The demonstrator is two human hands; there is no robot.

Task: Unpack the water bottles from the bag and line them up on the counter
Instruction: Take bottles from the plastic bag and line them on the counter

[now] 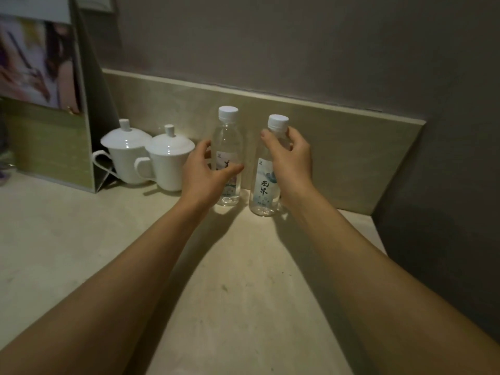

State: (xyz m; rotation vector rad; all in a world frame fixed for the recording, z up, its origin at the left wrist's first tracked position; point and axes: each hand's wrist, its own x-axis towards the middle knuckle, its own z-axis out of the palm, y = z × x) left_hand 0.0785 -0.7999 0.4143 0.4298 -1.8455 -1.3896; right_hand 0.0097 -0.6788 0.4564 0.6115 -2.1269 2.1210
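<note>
Two clear water bottles with white caps stand upright side by side on the pale counter, close to the backsplash. My left hand wraps round the left bottle at its label, thumb in front and fingers behind. My right hand holds the right bottle near its shoulder, just under the cap. Both bottles rest with their bases on the counter. No bag is in view.
Two white lidded cups stand left of the bottles. A standing display board fills the far left. The backsplash runs behind, and the counter ends at a dark wall on the right.
</note>
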